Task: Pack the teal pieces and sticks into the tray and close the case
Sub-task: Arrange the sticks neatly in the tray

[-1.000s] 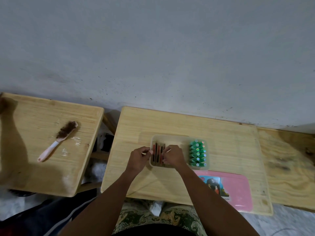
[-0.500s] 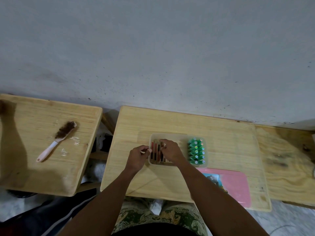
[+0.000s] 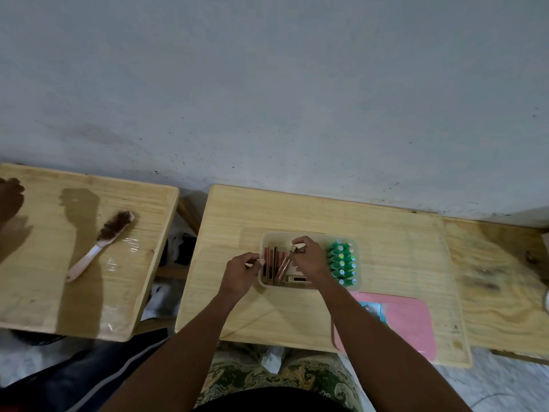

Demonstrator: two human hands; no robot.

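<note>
On the middle table [image 3: 392, 251], the tray [image 3: 276, 234] holds teal pieces [image 3: 341, 263] at its right edge, sticks [image 3: 271, 264] at left. Right hand [image 3: 310, 260] pinches one tilted stick [image 3: 282, 265]. Left hand [image 3: 240, 270] curls by the left rim; hold unclear. Bare wood lies behind.

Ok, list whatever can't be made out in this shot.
All head view:
- Middle of the tray: covered by the right hand, which pinches a tilted stick.
- What the left hand holds at the tray's rim: too small.
- Picture on the pink lid: blurred, partly behind the forearm.
- Pale object at the right edge: cut off.
- Another person's hand, left edge: cut off.
</note>
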